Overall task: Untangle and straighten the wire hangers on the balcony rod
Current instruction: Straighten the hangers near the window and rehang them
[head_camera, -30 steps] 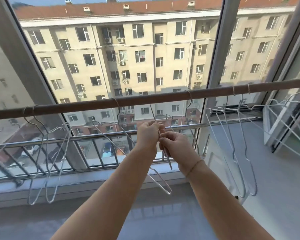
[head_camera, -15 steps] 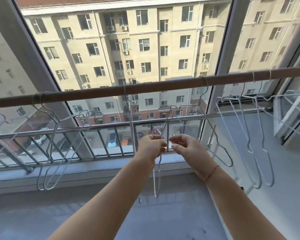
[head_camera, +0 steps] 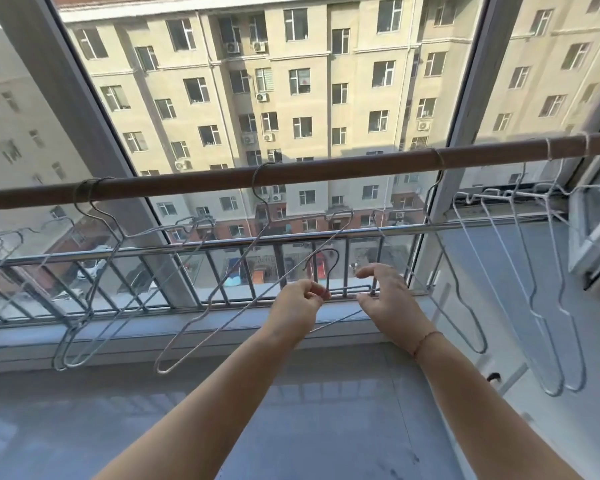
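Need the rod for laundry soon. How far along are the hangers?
Looks done: middle hanger hangs singly on the rod. In hand: left hand pinches an unhooked hanger, right hand open beside it. Left: rehook it; left pair and right cluster are bunched.

Only the two arms show. Left forearm (head_camera: pixel 205 403) is bare from the bottom edge up to the left hand (head_camera: pixel 298 301), wrist included. Right forearm (head_camera: pixel 482 410) is likewise bare up to the right hand (head_camera: pixel 385 299). One item worn: a thin bracelet (head_camera: pixel 426 341) on the right wrist, a single plain reddish-orange cord, seen as a slanted line just behind the hand. Fingers (head_camera: pixel 368 271) are bare on both hands; nails too small to judge.
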Demonstrator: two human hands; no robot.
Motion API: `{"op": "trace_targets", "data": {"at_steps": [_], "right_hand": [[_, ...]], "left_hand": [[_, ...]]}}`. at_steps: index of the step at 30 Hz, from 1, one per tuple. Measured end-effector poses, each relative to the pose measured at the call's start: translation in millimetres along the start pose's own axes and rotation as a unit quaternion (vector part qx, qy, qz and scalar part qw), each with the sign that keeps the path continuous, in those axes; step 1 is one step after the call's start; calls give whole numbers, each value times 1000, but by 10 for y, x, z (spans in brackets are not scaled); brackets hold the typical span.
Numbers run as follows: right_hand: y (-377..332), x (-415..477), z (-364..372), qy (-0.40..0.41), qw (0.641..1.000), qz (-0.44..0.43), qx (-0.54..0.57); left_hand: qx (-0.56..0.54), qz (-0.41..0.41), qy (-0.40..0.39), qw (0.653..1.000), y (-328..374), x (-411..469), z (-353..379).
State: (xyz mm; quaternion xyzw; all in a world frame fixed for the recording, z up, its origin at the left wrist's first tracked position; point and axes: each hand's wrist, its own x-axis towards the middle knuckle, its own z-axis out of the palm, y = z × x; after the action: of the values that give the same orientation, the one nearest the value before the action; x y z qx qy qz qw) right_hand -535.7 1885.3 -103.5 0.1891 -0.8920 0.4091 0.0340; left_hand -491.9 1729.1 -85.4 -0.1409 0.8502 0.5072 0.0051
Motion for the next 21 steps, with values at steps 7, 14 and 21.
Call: {"op": "trace_targets", "data": {"at_steps": [7, 14, 21], "right_hand": [[-45, -53, -32, -67, 996, 34, -45], [-140, -246, -180, -53, 993, 109, -14], [-584, -525, -356, -21, 961, 150, 233]], "left_hand": [[-3, 11, 8, 1000, -80, -17, -6], [-14, 91, 113, 989, -43, -72, 57], [-80, 156, 102, 979, 246, -278, 171]]}}
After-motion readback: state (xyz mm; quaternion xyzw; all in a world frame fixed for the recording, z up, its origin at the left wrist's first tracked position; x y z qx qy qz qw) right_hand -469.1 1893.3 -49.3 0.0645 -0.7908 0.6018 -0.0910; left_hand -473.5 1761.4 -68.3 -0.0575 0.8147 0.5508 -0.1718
